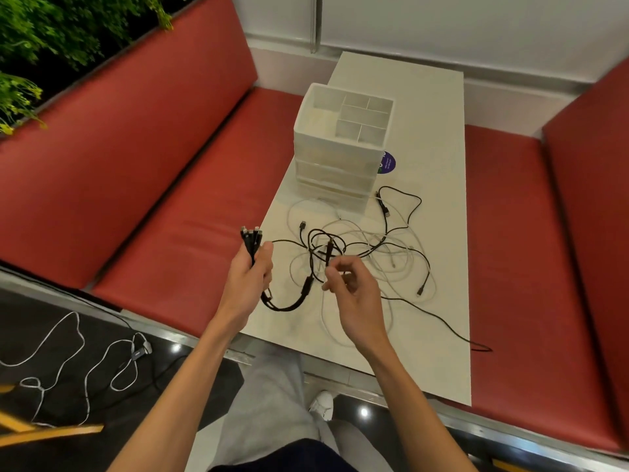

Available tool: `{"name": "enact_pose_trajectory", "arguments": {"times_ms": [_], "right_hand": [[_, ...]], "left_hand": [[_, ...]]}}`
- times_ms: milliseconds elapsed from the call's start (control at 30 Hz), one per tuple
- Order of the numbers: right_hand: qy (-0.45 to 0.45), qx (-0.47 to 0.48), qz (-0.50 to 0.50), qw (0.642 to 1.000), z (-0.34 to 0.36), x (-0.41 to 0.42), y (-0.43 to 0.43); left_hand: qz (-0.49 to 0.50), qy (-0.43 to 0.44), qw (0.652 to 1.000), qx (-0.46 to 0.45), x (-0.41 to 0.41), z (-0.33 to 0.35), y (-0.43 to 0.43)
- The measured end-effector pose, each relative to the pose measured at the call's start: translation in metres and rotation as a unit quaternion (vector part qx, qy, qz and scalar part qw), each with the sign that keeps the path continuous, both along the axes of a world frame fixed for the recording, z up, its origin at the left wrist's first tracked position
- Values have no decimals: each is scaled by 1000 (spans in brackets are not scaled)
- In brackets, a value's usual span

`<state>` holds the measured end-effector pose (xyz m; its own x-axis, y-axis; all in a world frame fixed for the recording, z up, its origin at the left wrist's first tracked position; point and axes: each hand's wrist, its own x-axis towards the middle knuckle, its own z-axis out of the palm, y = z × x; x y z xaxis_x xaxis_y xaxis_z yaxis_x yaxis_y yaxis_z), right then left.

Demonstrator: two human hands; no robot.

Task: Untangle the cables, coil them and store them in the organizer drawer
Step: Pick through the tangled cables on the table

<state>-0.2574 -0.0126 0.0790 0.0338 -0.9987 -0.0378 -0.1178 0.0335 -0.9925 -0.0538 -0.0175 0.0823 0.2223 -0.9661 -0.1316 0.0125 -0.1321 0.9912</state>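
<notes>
Cables (pixel 391 248) sprawl, strands gripped by left fingers (pixel 266 264) and right fingers (pixel 335 268).

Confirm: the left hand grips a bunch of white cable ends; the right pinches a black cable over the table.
No: the head view shows the cable ends in the left hand are black, not white. The right hand does pinch a black cable over the table.

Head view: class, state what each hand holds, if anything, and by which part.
Left hand grips the black multi-plug cable below its plug ends. Right hand appears to pinch a black strand of the tangle.
</notes>
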Motion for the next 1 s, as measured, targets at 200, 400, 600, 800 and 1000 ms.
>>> {"name": "enact_pose_trajectory", "arguments": {"times_ms": [200,400,600,800,1000], "right_hand": [[-76,-62,14,995,56,26,-2],[-77,-71,4,994,55,52,-2],[-1,-108,-17,994,47,63,-3],[96,-120,47,987,44,55,-8],[257,-160,119,946,10,31,-35]], "left_hand": [[-32,212,976,-30,-18,27,3],[-50,212,971,-97,-31,38,7],[-17,53,997,-47,-42,48,-3],[24,18,996,-86,-45,65,-15],[-35,147,981,-123,-40,96,-34]]}}
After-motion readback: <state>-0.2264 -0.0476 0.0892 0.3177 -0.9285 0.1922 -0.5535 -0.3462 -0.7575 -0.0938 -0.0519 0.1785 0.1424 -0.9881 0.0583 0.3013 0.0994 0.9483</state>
